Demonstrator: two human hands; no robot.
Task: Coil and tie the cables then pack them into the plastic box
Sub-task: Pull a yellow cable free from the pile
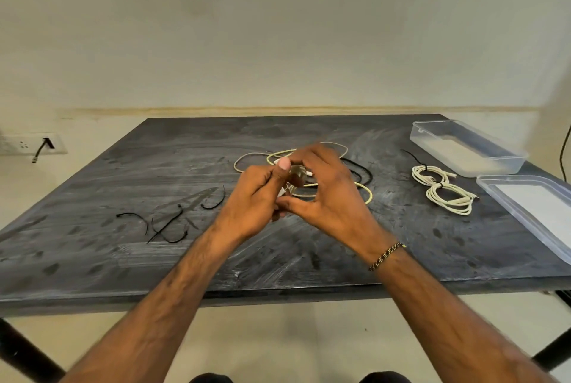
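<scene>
Hands meet above the middle of the dark table [154, 259]: the left hand [253, 197] and the right hand [327, 191] both pinch a pale cable [361, 189], fingers curled around a small coil between them. Its loose loops lie on the table at 12 o'clock from the hands, beside a black cable [361, 167]. Two tied white coils [441, 188] rest at 3 o'clock. Beyond them, at 2 o'clock, sits the open plastic box [463, 147], with its lid [531, 206] nearer. Black cable ties [167, 225] lie scattered at 9 o'clock.
</scene>
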